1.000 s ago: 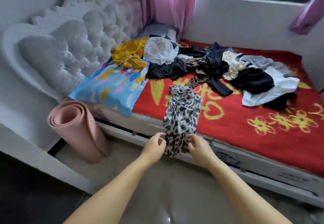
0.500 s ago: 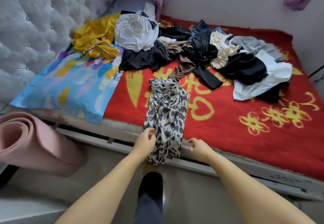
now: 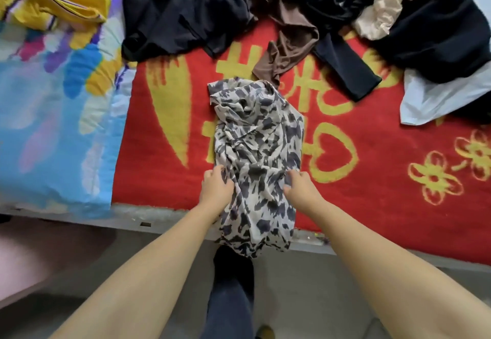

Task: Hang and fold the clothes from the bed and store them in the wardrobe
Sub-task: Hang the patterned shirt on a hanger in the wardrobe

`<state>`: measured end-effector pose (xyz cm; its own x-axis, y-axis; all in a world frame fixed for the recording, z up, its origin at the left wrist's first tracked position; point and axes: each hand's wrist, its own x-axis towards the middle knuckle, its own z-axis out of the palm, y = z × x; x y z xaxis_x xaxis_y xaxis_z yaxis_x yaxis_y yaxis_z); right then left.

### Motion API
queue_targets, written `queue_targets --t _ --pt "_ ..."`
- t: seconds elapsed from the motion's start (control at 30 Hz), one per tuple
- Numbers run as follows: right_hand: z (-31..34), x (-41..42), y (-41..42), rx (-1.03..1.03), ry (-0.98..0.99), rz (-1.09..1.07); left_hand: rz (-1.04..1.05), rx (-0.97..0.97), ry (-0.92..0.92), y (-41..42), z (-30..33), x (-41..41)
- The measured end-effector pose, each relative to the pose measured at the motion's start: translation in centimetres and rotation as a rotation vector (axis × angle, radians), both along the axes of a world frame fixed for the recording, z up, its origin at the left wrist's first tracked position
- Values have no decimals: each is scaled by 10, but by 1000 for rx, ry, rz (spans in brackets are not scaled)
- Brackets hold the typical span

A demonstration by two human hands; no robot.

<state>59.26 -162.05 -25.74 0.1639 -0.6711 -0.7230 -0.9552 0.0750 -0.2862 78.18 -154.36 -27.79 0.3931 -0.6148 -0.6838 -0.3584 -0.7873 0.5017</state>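
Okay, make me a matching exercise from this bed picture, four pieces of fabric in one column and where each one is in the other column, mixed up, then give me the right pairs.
Things:
1. leopard-print garment
2. yellow garment
3. brown garment
4. blue floral pillow

Places:
A. top left corner, on the pillow's far end
B. left side of the bed, beside the red blanket
C. in the middle, hanging over the bed's near edge, gripped by the left hand and the right hand
D. just beyond the print garment, amid dark clothes

Pairs: 1-C, 2-A, 3-D, 4-B
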Motion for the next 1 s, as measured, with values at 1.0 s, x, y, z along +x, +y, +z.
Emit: queue_targets --t 1.0 --pt "25 -44 122 -151 -612 -611 678 -89 565 78 23 -109"
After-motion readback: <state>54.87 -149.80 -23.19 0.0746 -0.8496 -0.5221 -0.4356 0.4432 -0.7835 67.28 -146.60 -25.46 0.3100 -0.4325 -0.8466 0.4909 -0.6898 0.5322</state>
